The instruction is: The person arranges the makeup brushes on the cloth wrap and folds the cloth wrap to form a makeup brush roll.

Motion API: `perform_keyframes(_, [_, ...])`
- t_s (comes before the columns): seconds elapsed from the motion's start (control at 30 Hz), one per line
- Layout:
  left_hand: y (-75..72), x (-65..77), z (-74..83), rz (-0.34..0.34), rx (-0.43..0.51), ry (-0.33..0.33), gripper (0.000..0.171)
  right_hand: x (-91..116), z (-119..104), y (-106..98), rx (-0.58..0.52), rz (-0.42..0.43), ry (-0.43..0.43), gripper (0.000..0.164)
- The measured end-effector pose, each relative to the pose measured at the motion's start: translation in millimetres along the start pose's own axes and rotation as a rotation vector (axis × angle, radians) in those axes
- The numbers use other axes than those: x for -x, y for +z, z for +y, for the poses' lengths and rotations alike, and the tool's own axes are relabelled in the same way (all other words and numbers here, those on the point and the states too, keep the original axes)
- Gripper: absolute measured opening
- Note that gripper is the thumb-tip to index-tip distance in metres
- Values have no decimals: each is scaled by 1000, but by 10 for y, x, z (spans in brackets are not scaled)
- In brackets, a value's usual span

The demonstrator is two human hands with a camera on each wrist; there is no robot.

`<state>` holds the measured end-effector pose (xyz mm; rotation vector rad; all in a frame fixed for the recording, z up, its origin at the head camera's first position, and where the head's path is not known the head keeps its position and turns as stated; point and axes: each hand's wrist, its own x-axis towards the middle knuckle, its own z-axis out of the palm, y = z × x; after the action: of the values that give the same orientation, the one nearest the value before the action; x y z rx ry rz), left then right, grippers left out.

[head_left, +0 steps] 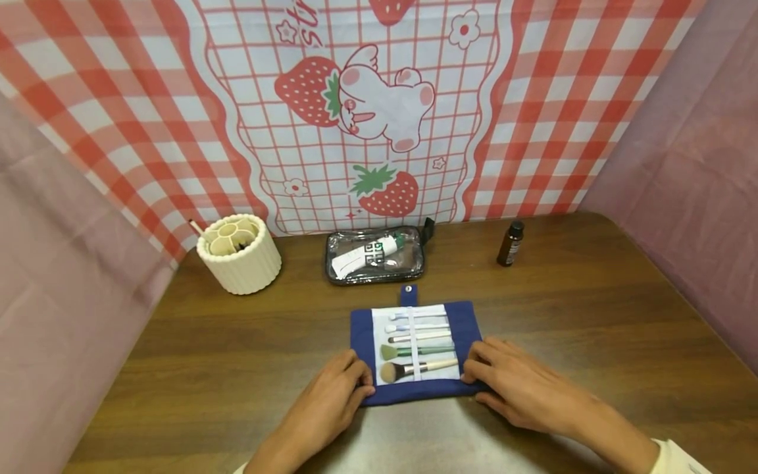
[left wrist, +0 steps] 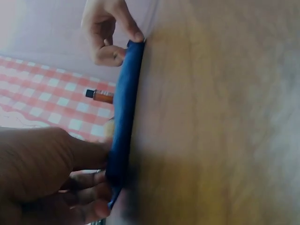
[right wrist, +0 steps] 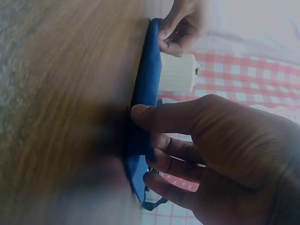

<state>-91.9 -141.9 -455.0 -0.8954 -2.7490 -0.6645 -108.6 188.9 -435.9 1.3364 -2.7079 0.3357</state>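
A navy fabric brush roll (head_left: 463, 322) lies spread on the table with its pale lining up. Several makeup brushes (head_left: 389, 372) sit crosswise in it under a white elastic band (head_left: 414, 349). A strap with a metal snap (head_left: 408, 293) sticks out from its far edge. At the near left corner my left hand (head_left: 328, 395) pinches the navy edge between thumb and fingers. The near right corner is pinched by my right hand (head_left: 521, 382). In both wrist views the near edge of the roll (left wrist: 125, 108) (right wrist: 147, 84) stands as a thick fold between the hands.
Behind the roll lies a clear zip pouch (head_left: 379, 276) with a white tube (head_left: 355, 260) inside. A cream ribbed holder (head_left: 245, 266) stands at the back left, a small dark bottle (head_left: 510, 247) at the back right. A strawberry-print cloth (head_left: 308, 151) hangs behind the table.
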Motion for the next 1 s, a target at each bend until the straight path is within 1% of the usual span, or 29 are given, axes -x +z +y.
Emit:
perform_keyframes(0.07, [-32, 9, -3, -49, 6, -4, 12, 3, 2, 4, 2, 0, -2, 24])
perform_keyframes(0.2, [-101, 24, -34, -136, 37, 8, 20, 30, 21, 13, -34, -11, 4, 28])
perform_keyframes(0.3, [-140, 42, -78, -178, 72, 14, 25, 72, 57, 22, -101, -21, 15, 32])
perform_keyframes(0.43, [-156, 62, -147, -206, 133, 1, 23, 134, 134, 51, -176, -15, 18, 40])
perform_keyframes(0.53, [-134, 76, -209, -193, 201, 1, 22, 173, 195, 82, -207, 5, 20, 43])
perform_keyframes(0.6, [-108, 92, -255, -177, 270, -4, 22, 196, 235, 110, -228, 26, 26, 43])
perform_keyframes(0.7, [-60, 121, -324, -153, 370, -26, 23, 230, 285, 154, -268, 69, 29, 40])
perform_keyframes(0.77, [-29, 136, -360, -139, 416, -38, 23, 247, 312, 182, -294, 96, 25, 38])
perform_keyframes(0.83, [-6, 144, -383, -127, 434, -45, 22, 254, 334, 210, -317, 128, 7, 37])
perform_keyframes(0.9, [9, 149, -396, -114, 433, -41, 20, 258, 348, 232, -338, 152, -2, 36])
perform_keyframes(1.0, [20, 151, -402, -92, 436, -31, 16, 262, 358, 250, -377, 172, 15, 34])
